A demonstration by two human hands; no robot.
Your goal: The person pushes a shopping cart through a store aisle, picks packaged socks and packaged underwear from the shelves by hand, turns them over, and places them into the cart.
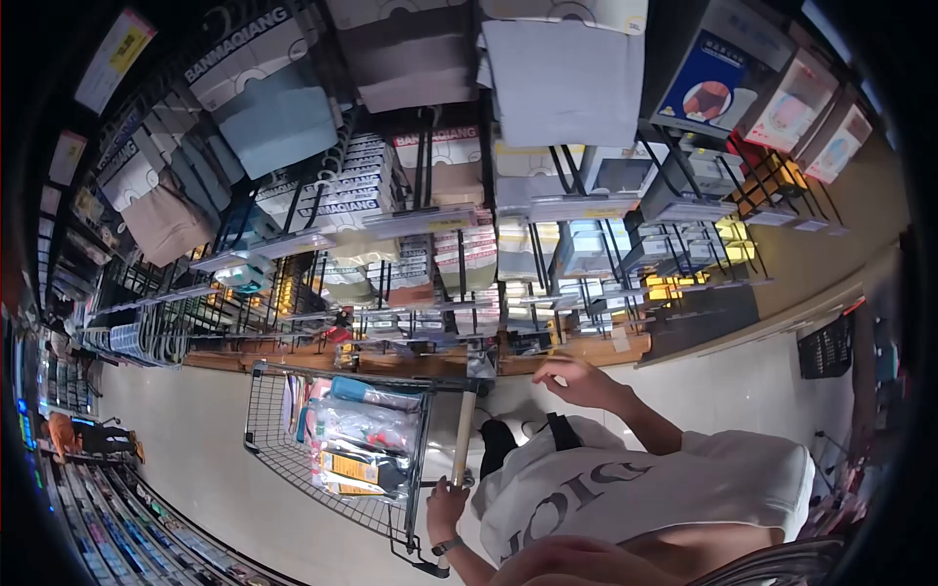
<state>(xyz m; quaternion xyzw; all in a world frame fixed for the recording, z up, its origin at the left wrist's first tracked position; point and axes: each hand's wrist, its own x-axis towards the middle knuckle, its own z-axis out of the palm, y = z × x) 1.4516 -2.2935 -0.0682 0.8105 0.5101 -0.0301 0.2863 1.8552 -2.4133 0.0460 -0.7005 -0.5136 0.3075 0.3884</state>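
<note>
My left hand [447, 510], with a dark watch on the wrist, is closed round the pale handle [463, 439] of a wire shopping cart [278, 451]. In the cart lie plastic-wrapped goods [362, 426], a blue package [373, 393] and a black-and-orange package [352, 473]. My right hand [578, 382] hangs in the air on the shelf side of the handle. Its fingers are loosely bent and apart, and nothing shows in them. It is nearest to the lower edge of the display rack.
Metal hooks on the rack carry packs of folded cloth, among them a blue-grey pack [278, 117] and a light grey pack [562, 83]. A black basket [826, 350] is at the right. A person in orange [66, 437] is at the far left, beside another shelf [122, 518].
</note>
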